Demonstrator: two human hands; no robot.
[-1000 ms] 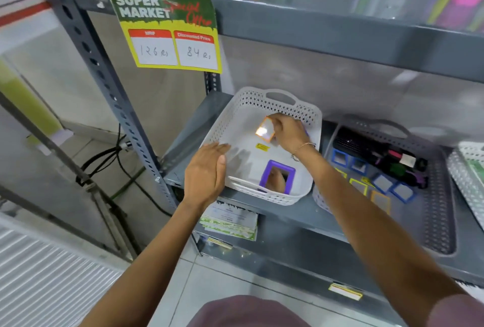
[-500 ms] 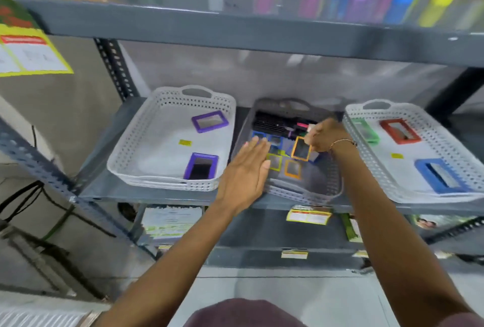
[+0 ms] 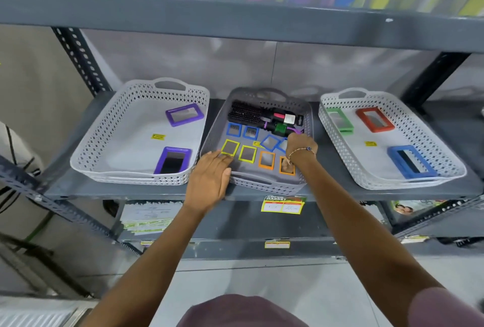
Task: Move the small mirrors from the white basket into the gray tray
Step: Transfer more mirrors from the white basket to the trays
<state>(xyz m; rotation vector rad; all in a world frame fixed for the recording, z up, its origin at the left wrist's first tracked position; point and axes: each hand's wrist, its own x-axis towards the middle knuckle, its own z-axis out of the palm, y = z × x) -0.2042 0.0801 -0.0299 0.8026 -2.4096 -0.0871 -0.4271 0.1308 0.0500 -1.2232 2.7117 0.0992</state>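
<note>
The gray tray (image 3: 215, 130) stands mid-shelf with several small mirrors in blue, yellow and orange frames laid flat inside. An orange-framed mirror (image 3: 284, 169) lies at its front right, just under my right wrist. My right hand (image 3: 301, 147) hovers over the tray's right side, fingers curled down beside a blue-framed mirror (image 3: 269, 142); what the fingertips touch is hidden. My left hand (image 3: 209, 180) rests flat, palm down, on the tray's front left rim. To the left, the white basket (image 3: 104, 140) holds two purple-framed mirrors (image 3: 184, 114) (image 3: 172, 160).
Hairbrushes (image 3: 246, 114) lie across the back of the gray tray. A second white basket (image 3: 432, 159) at the right holds green, red and blue framed mirrors. The upper shelf (image 3: 235, 17) overhangs closely. A price tag (image 3: 284, 204) hangs on the shelf edge.
My right hand carried an orange-framed mirror from the white basket to the gray tray, where it now lies flat. My left hand moved from the basket's rim to the tray's rim. The view shifted right.
</note>
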